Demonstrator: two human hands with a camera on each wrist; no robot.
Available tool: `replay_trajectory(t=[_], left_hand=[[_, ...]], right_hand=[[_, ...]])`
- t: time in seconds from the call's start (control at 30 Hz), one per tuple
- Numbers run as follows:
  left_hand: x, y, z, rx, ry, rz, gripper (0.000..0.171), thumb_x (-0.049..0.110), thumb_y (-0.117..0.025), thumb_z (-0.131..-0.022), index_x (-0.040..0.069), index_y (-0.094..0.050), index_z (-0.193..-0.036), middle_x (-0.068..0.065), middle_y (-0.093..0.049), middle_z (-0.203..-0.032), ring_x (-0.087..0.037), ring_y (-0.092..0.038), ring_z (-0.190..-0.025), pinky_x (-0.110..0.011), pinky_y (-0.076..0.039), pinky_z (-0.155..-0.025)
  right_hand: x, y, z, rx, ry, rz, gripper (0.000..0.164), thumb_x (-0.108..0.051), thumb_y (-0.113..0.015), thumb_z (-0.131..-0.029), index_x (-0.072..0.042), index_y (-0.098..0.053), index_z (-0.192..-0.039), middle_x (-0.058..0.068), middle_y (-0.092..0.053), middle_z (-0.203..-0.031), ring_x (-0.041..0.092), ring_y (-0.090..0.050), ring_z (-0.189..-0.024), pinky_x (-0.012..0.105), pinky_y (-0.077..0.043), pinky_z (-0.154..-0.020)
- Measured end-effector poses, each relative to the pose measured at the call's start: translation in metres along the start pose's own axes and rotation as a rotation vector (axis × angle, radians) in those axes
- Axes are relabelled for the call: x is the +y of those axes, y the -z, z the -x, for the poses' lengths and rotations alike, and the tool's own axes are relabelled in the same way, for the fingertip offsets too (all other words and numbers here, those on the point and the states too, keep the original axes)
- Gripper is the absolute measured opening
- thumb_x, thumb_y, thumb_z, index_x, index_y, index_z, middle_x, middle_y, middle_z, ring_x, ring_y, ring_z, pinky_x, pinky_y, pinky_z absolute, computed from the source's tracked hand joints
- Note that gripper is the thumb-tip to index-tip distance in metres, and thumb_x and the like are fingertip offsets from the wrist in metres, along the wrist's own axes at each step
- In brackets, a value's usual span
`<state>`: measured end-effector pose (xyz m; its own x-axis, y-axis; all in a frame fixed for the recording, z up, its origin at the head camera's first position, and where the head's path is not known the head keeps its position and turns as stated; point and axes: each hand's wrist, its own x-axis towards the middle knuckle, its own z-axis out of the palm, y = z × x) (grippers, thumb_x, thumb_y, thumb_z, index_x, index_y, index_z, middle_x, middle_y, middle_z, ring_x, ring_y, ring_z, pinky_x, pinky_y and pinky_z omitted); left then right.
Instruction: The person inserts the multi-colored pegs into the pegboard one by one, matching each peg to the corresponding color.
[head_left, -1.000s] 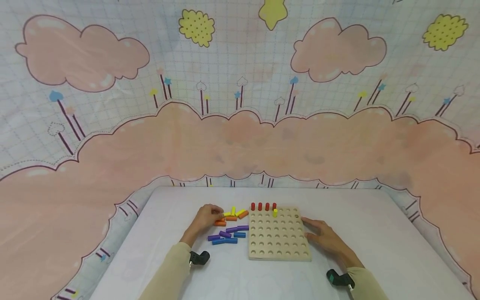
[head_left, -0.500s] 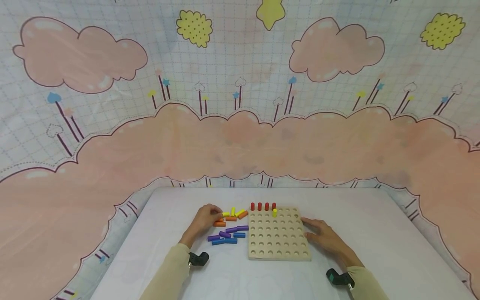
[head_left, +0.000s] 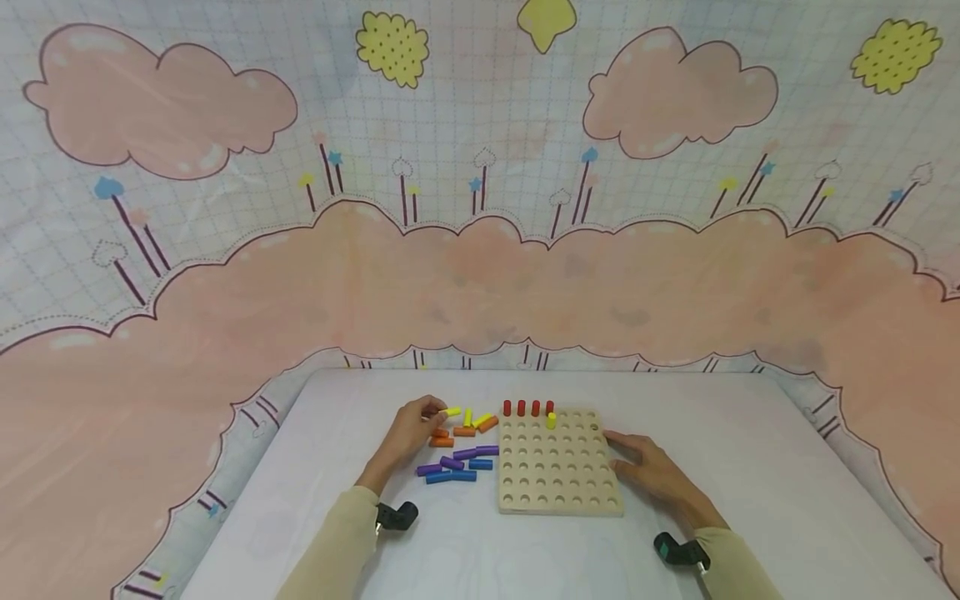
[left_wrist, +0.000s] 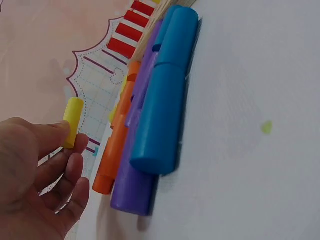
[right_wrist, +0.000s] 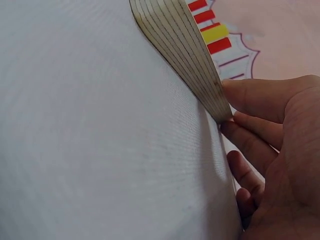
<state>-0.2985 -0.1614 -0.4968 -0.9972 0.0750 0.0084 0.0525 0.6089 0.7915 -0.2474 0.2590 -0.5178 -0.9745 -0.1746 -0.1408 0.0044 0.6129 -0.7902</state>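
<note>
My left hand (head_left: 408, 429) pinches a yellow peg (left_wrist: 73, 120) between thumb and fingers, over the loose pegs left of the board. A square wooden pegboard (head_left: 558, 475) with rows of round holes lies flat on the table. Along its far row stand several red pegs (head_left: 521, 408), with one yellow peg (head_left: 551, 421) in the row in front of them. Thumb and fingertips of my right hand (head_left: 656, 473) rest apart against the board's right side; the right wrist view shows them touching its layered edge (right_wrist: 185, 55).
Left of the board lie loose yellow pegs (head_left: 482, 421), orange pegs (head_left: 464, 432), purple pegs (head_left: 465, 454) and blue pegs (head_left: 452, 477). The white table (head_left: 480, 558) ends at a patterned cloth backdrop (head_left: 480, 283). Each wrist wears a small black camera (head_left: 397, 517).
My left hand has lifted the yellow peg from among the loose pegs and moved slightly away from me. The right hand stays at the board, and the head view has tilted slightly.
</note>
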Motion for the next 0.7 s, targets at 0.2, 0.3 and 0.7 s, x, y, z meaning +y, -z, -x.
replay_trajectory(t=[0.2,0.3,0.7], left_hand=[[0.007,-0.001,0.003,0.017,0.006,0.049,0.02,0.022,-0.061,-0.097,0.015,-0.064,-0.116,-0.006,-0.067,-0.112,-0.02,-0.062,-0.102,-0.031,-0.058,-0.083],[0.011,-0.002,0.004,0.034,-0.004,0.065,0.019,0.022,-0.062,-0.097,0.016,-0.064,-0.115,-0.005,-0.067,-0.113,-0.022,-0.062,-0.104,-0.031,-0.058,-0.082],[0.031,-0.002,0.012,0.072,-0.067,0.069,0.02,0.012,-0.067,-0.092,0.012,-0.067,-0.113,-0.007,-0.067,-0.113,-0.023,-0.062,-0.103,-0.036,-0.057,-0.09]], right_hand=[[0.0,0.0,0.0,-0.006,0.0,-0.007,0.057,-0.028,-0.066,-0.092,-0.018,-0.048,-0.145,0.019,-0.033,-0.156,0.047,-0.019,-0.147,0.069,-0.014,-0.115],[-0.001,0.0,0.0,-0.005,0.003,-0.005,0.057,-0.027,-0.065,-0.092,-0.018,-0.048,-0.145,0.019,-0.033,-0.157,0.046,-0.019,-0.147,0.069,-0.014,-0.115],[0.002,-0.001,-0.001,-0.001,0.017,-0.004,0.054,-0.022,-0.065,-0.092,-0.017,-0.05,-0.144,0.019,-0.032,-0.157,0.047,-0.018,-0.147,0.069,-0.012,-0.115]])
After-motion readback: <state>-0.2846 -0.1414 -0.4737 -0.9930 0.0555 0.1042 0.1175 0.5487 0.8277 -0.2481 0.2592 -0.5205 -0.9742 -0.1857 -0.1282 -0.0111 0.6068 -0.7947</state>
